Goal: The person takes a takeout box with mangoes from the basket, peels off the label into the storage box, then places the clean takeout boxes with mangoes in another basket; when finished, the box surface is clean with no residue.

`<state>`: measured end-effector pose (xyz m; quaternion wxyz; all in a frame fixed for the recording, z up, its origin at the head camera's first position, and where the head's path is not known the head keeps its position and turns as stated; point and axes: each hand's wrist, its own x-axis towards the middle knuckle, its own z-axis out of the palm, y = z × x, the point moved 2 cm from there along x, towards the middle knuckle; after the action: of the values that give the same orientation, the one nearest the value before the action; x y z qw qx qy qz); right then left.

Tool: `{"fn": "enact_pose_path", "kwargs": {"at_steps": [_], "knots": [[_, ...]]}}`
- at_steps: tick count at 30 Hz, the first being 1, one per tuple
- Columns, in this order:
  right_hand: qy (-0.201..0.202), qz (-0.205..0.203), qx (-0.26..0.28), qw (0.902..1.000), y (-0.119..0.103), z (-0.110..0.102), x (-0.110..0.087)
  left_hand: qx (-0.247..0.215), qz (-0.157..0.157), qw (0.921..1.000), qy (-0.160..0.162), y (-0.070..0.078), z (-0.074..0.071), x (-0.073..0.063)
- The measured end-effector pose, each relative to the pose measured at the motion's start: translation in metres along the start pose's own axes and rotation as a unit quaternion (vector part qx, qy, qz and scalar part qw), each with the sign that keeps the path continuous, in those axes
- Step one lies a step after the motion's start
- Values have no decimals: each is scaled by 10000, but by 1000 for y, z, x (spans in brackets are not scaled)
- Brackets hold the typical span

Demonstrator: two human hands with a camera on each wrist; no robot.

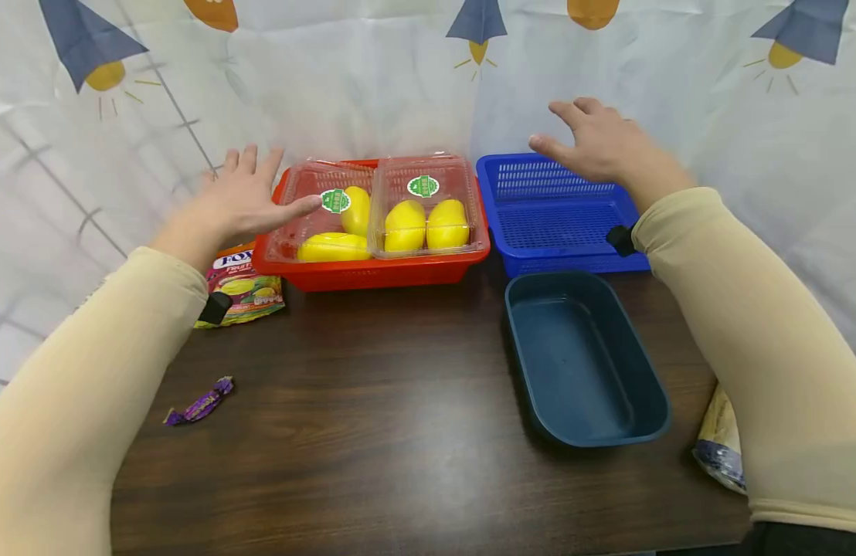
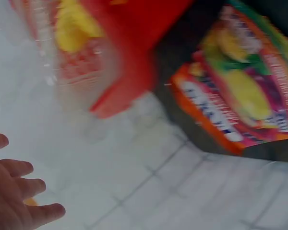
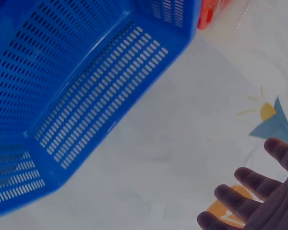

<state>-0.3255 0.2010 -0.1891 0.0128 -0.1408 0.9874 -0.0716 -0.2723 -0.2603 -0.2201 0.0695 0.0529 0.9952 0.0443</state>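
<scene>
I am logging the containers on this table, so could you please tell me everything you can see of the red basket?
The red basket is a shallow rectangular tray of what looks like red plastic, standing flat at the back of the dark wooden table, against the printed cloth backdrop. It holds two clear lidded boxes with green round stickers, side by side, with yellow fruits inside. The left hand is spread open at its left end, thumb against the left box. A blue basket stands close on its right.
</scene>
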Motion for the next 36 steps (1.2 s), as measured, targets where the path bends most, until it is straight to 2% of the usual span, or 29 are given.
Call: {"fn": "enact_pose_path", "kwargs": {"at_steps": [3,6,10,13,17,22,31,36], "knots": [[16,-128,0,9999,-8,5,1,-99,-11,9999,-134,-19,20,-9],[21,-253,39,9997,-16,11,2,-228,20,9995,-203,-32,41,-16],[-112,-434,138,9989,-27,22,3,-405,95,9989,-195,-38,66,-22],[-299,-481,246,9981,-35,32,5,-400,168,9990,-59,-38,77,-24],[-571,-468,333,9967,-46,46,8,-281,282,9992,97,-36,80,-24],[-888,-578,501,9931,-60,63,13,-111,316,9994,-27,-34,81,-28],[-1480,-590,986,9823,-81,82,27,-209,314,9992,-125,-33,85,-28],[-1515,-547,1401,9770,-87,87,31,-206,275,9993,-123,-33,87,-27]]}}
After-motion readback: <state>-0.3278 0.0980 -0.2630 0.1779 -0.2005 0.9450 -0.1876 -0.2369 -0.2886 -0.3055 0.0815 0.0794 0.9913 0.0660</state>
